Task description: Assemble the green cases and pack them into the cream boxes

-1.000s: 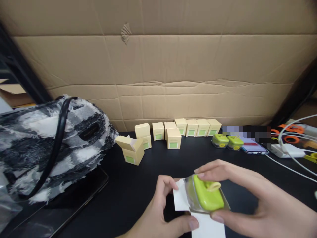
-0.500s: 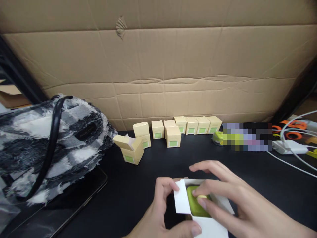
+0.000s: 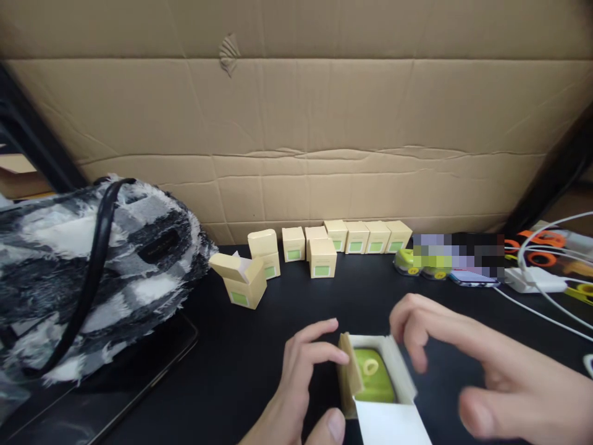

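A small cream box [image 3: 346, 389] with a white inside stands open on the black table in front of me. Inside sits a green rounded object [image 3: 377, 386] with a small pale yellow ring on top; its kind I cannot tell. My left hand [image 3: 306, 377] is at the box's left side, fingers apart, one fingertip against the left flap. On the right, my right hand [image 3: 467, 352] hovers by the white flap [image 3: 402, 368], fingers bent and thumb well apart, with nothing held. The front white flap [image 3: 391, 423] hangs toward me.
Several closed cream boxes [image 3: 323, 256] line the cardboard wall [image 3: 296, 111]. Two boxes with raised lids [image 3: 245, 287] stand left of them. At left are a shaggy black-and-white bag [image 3: 152, 247] and a dark flat panel [image 3: 139, 377]. Green items [image 3: 407, 262], white cables [image 3: 532, 303] and orange-handled scissors [image 3: 542, 258] lie right.
My right hand has let go of the green object's ring and moved up and right. My left hand has loosened from the box, and the left flap now stands up rather than folded out.
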Demonstrator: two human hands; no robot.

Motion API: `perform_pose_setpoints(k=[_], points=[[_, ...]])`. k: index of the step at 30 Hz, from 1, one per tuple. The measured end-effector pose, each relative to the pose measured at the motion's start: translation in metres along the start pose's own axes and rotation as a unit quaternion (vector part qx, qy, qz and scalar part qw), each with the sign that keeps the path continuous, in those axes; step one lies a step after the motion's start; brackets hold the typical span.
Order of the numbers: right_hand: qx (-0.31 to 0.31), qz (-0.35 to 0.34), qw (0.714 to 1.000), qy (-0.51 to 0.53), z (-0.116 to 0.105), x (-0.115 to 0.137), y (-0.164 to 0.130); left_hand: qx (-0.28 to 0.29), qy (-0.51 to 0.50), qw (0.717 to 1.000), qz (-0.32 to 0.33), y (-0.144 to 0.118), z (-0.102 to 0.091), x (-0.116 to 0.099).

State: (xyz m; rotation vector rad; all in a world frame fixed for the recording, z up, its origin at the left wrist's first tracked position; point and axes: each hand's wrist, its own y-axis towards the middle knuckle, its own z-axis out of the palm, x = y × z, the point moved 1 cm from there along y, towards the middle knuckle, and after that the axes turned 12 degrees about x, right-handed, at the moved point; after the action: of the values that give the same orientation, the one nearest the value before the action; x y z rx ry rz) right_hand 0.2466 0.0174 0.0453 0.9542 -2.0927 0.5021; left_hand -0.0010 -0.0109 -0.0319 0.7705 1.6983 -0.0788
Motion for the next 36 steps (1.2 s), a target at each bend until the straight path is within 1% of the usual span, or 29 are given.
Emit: perform_pose_setpoints(k=[2, 4, 6, 8, 10, 13, 15, 17, 20, 21, 23, 25, 29, 31, 36], points=[[0.031, 0.009, 0.999, 0.01, 0.003, -0.004, 0.0, 0.028, 0.001, 1.0, -0.009, 0.001, -0.002, -0.002], [0.039, -0.002, 0.999, -0.031, 0.01, -0.011, 0.0, 0.055, -0.025, 0.998, -0.013, 0.002, -0.004, -0.002], [0.024, -0.021, 0.995, -0.09, 0.018, -0.019, 0.0, 0.076, -0.06, 0.995, -0.018, 0.003, -0.006, 0.002], [-0.003, -0.041, 0.99, -0.134, 0.024, -0.025, -0.001, 0.083, -0.086, 0.992, -0.029, 0.004, -0.009, 0.007], [-0.02, -0.068, 0.986, -0.149, 0.029, -0.026, -0.001, 0.084, -0.102, 0.991, -0.032, 0.004, -0.011, 0.013], [-0.039, -0.103, 0.984, -0.14, 0.03, -0.017, 0.001, 0.101, -0.112, 0.989, -0.011, 0.004, -0.013, 0.017], [-0.074, -0.103, 0.985, -0.12, 0.03, -0.009, 0.005, 0.112, -0.111, 0.988, -0.002, 0.004, -0.013, 0.015], [-0.107, -0.088, 0.987, -0.082, 0.03, -0.002, 0.011, 0.107, -0.097, 0.989, -0.03, 0.004, -0.011, 0.01], [-0.133, -0.047, 0.99, 0.02, 0.034, 0.0, 0.021, 0.083, -0.073, 0.991, -0.08, 0.005, -0.009, 0.004], [-0.134, -0.03, 0.989, 0.06, 0.035, -0.001, 0.024, 0.075, -0.069, 0.992, -0.08, 0.004, -0.008, 0.003], [-0.138, 0.001, 0.982, 0.126, 0.038, -0.004, 0.028, 0.064, -0.067, 0.994, -0.059, 0.004, -0.007, 0.003], [-0.142, 0.021, 0.975, 0.172, 0.04, -0.007, 0.03, 0.06, -0.057, 0.995, -0.051, 0.002, -0.007, 0.005], [-0.159, 0.072, 0.959, 0.224, 0.044, -0.008, 0.032, 0.076, -0.034, 0.994, -0.071, 0.001, -0.007, 0.007], [-0.172, 0.08, 0.952, 0.239, 0.046, -0.008, 0.032, 0.085, -0.023, 0.994, -0.072, 0.002, -0.007, 0.006], [-0.186, 0.071, 0.949, 0.246, 0.048, -0.008, 0.032, 0.082, 0.0, 0.996, -0.024, 0.005, -0.008, 0.002]])
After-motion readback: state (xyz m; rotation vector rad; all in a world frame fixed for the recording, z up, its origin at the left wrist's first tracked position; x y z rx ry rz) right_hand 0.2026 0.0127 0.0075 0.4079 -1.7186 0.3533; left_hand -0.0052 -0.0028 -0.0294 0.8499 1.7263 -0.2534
